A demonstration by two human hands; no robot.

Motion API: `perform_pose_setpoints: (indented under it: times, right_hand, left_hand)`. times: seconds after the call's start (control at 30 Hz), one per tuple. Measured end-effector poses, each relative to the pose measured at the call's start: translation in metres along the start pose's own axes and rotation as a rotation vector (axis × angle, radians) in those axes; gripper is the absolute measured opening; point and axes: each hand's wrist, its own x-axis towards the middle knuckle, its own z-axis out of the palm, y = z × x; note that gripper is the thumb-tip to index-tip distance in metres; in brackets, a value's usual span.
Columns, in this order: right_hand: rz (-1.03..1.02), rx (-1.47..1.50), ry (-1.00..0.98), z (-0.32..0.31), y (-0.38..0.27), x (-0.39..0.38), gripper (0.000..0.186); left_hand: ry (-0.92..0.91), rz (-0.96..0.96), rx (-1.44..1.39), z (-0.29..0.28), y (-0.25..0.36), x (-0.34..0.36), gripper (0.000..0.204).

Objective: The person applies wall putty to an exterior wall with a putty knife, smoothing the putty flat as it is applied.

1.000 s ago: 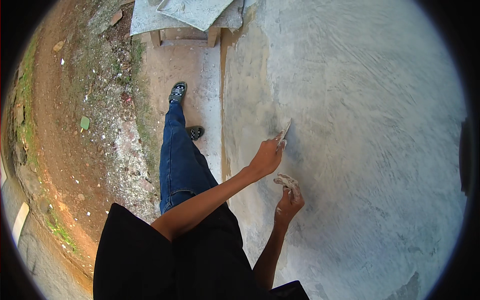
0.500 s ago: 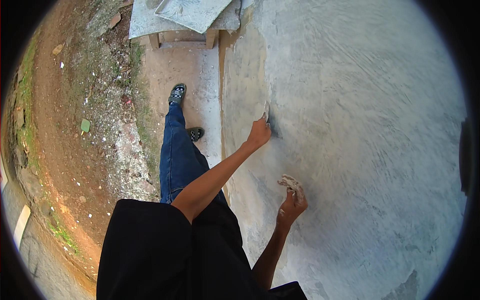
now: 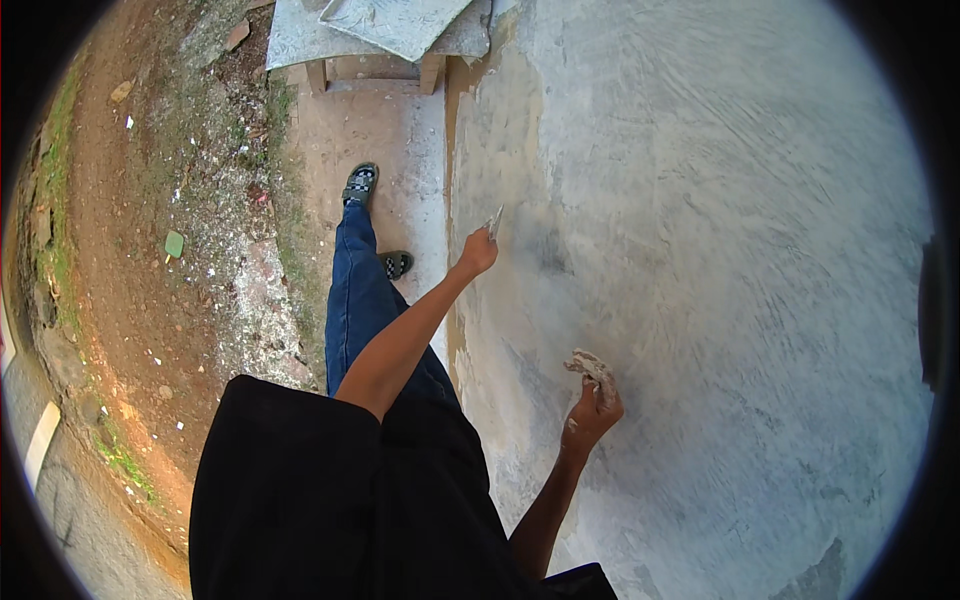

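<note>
Our left hand (image 3: 480,252) gripped a scraper (image 3: 496,221) near the wall's edge (image 3: 458,165); across open wall (image 3: 700,300), our right hand (image 3: 596,410) held putty (image 3: 592,366).

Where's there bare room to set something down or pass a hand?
Set down: the paved strip between the table and the forward shoe. Hand passage: along the wall right of the right hand. Crowded: the table, with a white-smeared board on it, and around the left hand with its thin blade.

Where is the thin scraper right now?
In the head view, the thin scraper is in the left hand, just above the picture's centre, over the pale wall near its left edge, up and left of the right hand.
</note>
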Motion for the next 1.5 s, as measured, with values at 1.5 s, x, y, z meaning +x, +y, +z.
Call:
perform_pose_setpoints:
  times: [1.5]
  right_hand:
    - [-0.253, -0.36, 0.126, 0.02, 0.002, 0.022, 0.02]
  left_hand:
    - [-0.012, 0.164, -0.113, 0.031, 0.073, -0.051, 0.029]
